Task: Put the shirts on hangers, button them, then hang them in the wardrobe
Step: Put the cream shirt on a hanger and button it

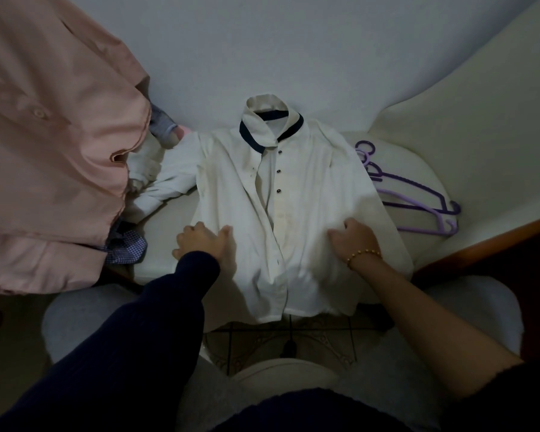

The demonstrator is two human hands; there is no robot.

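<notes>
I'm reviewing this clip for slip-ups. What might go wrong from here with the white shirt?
1. The white shirt hangs its hem over the edge of the cream seat, above the tiled floor. A pull from the left hand or right hand might slide it off.
2. The purple hangers lie overlapped beside it, so lifting one may drag the others along.

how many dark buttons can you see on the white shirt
3 on the white shirt, in a column below the collar: top button, middle button, lowest button. More may be hidden lower in the folds.
</notes>
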